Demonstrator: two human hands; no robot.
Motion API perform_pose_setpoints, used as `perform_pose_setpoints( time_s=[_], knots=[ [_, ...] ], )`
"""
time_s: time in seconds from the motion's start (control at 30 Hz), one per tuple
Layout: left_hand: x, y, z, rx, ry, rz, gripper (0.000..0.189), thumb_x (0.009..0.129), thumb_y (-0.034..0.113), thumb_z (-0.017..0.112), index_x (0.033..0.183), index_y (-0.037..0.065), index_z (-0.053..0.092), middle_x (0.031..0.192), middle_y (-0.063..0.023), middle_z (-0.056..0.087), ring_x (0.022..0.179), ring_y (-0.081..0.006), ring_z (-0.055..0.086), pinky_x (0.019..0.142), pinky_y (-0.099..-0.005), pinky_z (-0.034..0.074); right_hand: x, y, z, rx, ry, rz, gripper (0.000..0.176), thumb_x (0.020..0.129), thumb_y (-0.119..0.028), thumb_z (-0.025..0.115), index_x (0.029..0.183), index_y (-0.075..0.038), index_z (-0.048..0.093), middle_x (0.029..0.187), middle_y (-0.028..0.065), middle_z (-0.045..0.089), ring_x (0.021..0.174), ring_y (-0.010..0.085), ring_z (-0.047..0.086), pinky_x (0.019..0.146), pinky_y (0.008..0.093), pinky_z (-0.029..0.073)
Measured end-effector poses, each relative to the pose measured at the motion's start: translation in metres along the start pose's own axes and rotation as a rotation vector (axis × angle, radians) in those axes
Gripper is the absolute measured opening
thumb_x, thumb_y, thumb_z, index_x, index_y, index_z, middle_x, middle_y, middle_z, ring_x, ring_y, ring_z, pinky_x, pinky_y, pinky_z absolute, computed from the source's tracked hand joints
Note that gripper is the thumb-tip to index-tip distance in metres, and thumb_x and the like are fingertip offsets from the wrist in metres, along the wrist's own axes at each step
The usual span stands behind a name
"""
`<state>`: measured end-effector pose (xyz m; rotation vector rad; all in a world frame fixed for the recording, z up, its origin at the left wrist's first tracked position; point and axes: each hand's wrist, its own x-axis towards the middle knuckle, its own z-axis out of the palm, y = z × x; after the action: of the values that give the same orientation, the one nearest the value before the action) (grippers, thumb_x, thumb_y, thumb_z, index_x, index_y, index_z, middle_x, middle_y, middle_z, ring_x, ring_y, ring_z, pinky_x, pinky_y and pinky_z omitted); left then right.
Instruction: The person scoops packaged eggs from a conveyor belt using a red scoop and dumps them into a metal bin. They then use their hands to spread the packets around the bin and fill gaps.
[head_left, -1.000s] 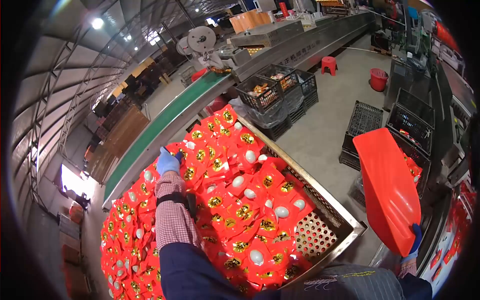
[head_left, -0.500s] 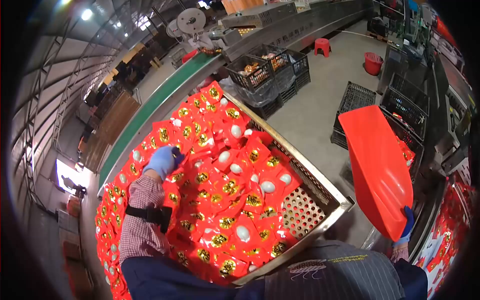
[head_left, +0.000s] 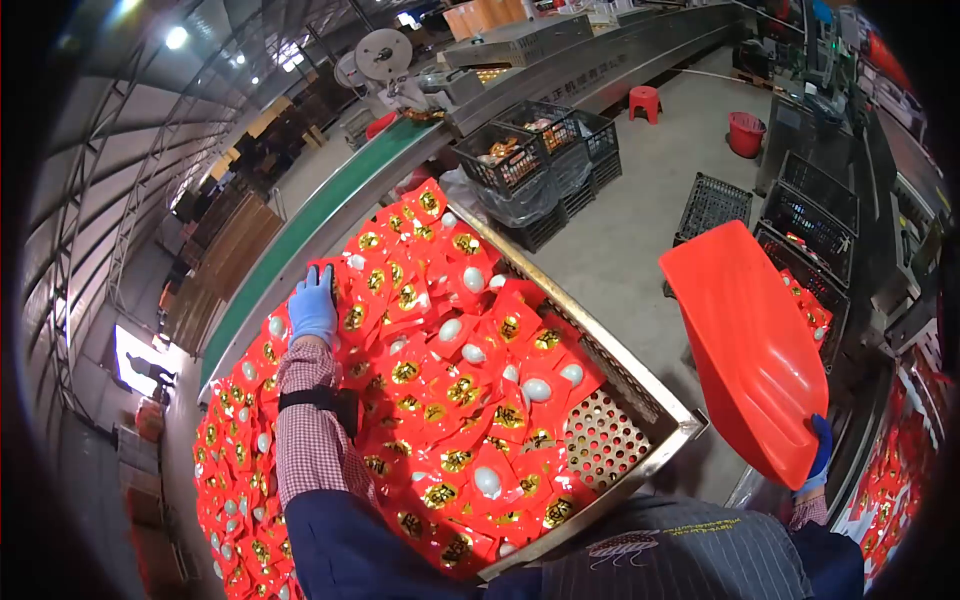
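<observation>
Left hand point(head_left: 313, 303) was flat, palm down and fingers spread, on the red packets point(head_left: 450, 370) at the far left edge of the perforated steel tray point(head_left: 610, 440), the side nearest the green conveyor point(head_left: 330, 215). It was pressing, not gripping. Right hand point(head_left: 818, 455) was clenched on the handle end of the red scoop point(head_left: 750, 345), held high off the tray's right side, over the floor and well clear of its rim. Couldn't tell if the scoop carried anything. Packets were heaped over most of the tray, thick along the left and the far end. They were thin at the near right corner, where bare holes showed. Black crates point(head_left: 520, 160) sat beyond the tray's far end. My read on doing this well: move the heap with a flat palm and light pressure, since each packet showed a white oval that could be crushable. Drag from the thick left side toward the bare corner, not over the rim. Bring the scoop in shallow, along the tray deck and under the pile, rather than stabbing down into it.
</observation>
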<state>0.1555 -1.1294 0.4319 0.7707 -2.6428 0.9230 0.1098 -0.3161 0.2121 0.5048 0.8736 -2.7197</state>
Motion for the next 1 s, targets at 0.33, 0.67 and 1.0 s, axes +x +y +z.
perform_pose_setpoints(
  time_s=[0.33, 0.67, 1.0],
  knots=[
    [0.039, -0.013, 0.022, -0.204, -0.036, -0.146, 0.044, 0.077, 0.02, 0.072, 0.119, 0.015, 0.064, 0.118, -0.013, 0.064, 0.109, -0.0345, 0.062, 0.09, -0.0435, 0.053, -0.025, 0.009, 0.015, -0.022, 0.084, -0.07, 0.054, 0.087, -0.03, 0.065, 0.131, -0.001, 0.054, 0.124, 0.0196, 0.064, 0.11, 0.0371, 0.064, 0.095, 0.0484, 0.054],
    [0.02, -0.005, 0.062, -0.56, -0.245, -0.011, 0.04, 0.088, 0.023, 0.065, 0.125, 0.01, 0.061, 0.119, -0.0218, 0.064, 0.112, -0.0406, 0.061, 0.095, -0.0456, 0.049, -0.013, 0.017, -0.001, 0.028, 0.009, -0.02, 0.054, 0.089, -0.029, 0.062, 0.134, 0.0, 0.053, 0.13, 0.0205, 0.061, 0.116, 0.0383, 0.061, 0.101, 0.0503, 0.05],
    [-0.087, 0.135, -0.102, -0.509, -0.32, 0.693, 0.03, 0.089, 0.026, 0.063, 0.116, 0.013, 0.064, 0.107, -0.0123, 0.067, 0.099, -0.0335, 0.066, 0.083, -0.0438, 0.054, 0.002, 0.017, 0.003, 0.028, -0.044, 0.018, 0.055, 0.089, -0.027, 0.06, 0.136, 0.0, 0.051, 0.133, 0.0206, 0.059, 0.119, 0.0386, 0.059, 0.102, 0.051, 0.049]
  ],
)
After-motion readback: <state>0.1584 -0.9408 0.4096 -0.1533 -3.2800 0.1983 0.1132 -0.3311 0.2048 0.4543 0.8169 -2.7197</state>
